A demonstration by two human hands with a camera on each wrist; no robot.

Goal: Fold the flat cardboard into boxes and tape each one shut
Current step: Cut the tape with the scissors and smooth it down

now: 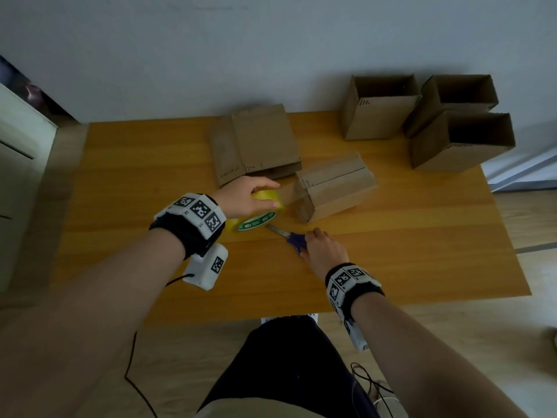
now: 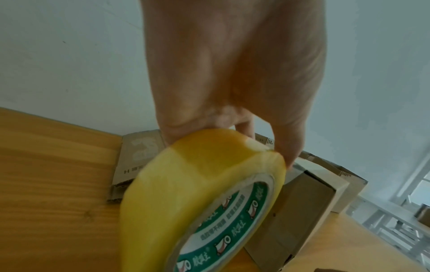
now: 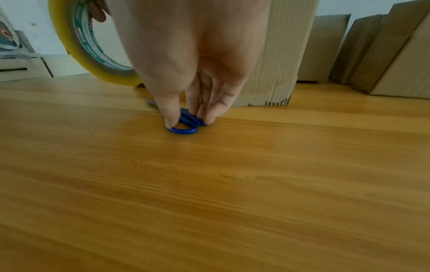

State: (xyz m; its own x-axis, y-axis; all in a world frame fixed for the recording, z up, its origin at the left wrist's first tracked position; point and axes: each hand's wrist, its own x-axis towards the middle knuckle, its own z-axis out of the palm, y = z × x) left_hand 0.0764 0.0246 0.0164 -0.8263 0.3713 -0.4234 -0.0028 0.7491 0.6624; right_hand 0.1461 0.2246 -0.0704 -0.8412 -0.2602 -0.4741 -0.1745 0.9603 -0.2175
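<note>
Scissors [image 1: 287, 236] lie nearest me on the table [image 1: 120, 236], blades pointing left toward the tape, blue handles under my right hand [image 1: 324, 251]. In the right wrist view my thumb and fingers [image 3: 171, 117] pinch the handle loops, which are flat on the wood. Just beyond, my left hand [image 1: 244, 197] grips the tape [image 1: 256, 212], a yellow roll with a green and white core; the fingers curl over its top edge and the roll stands tilted. I cannot tell whether its low edge touches the table. Right beside the roll lies a folded box [image 1: 334, 185], on its side with its flaps closed along a centre seam. I see a strip of tape run from the roll to the near end of the box. Behind it, flat cardboard [image 1: 253, 143] lies in a small stack. At the far right corner three open boxes [image 1: 376, 116] stand upright, close together, near the wall [image 1: 211, 55].
</note>
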